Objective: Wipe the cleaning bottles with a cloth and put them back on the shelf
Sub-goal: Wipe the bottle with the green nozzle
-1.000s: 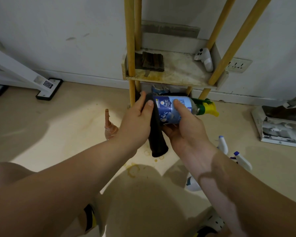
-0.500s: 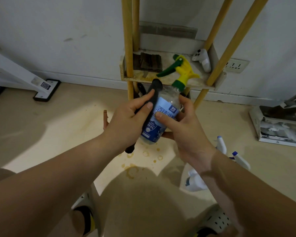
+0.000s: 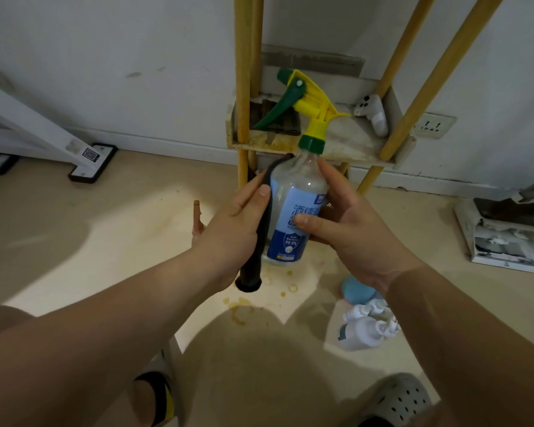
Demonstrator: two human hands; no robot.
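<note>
A clear spray bottle (image 3: 293,217) with a blue label and a yellow-green trigger head stands nearly upright in front of me. My right hand (image 3: 349,238) grips its right side, thumb across the label. My left hand (image 3: 238,229) presses a black cloth (image 3: 259,229) against the bottle's left side, thumb on the cloth; the cloth's end hangs below the hand. Behind the bottle stands the stained wooden shelf (image 3: 352,146) with yellow legs.
Several white and blue bottles (image 3: 364,322) lie on the floor at lower right. A white controller (image 3: 373,114) and a dark block (image 3: 285,121) rest on the shelf. A torn box (image 3: 506,235) sits at right, a white stand foot (image 3: 90,161) at left.
The bottle has turned from lying sideways to nearly upright, trigger head now up. My left hand with the cloth has slid along the bottle's left side.
</note>
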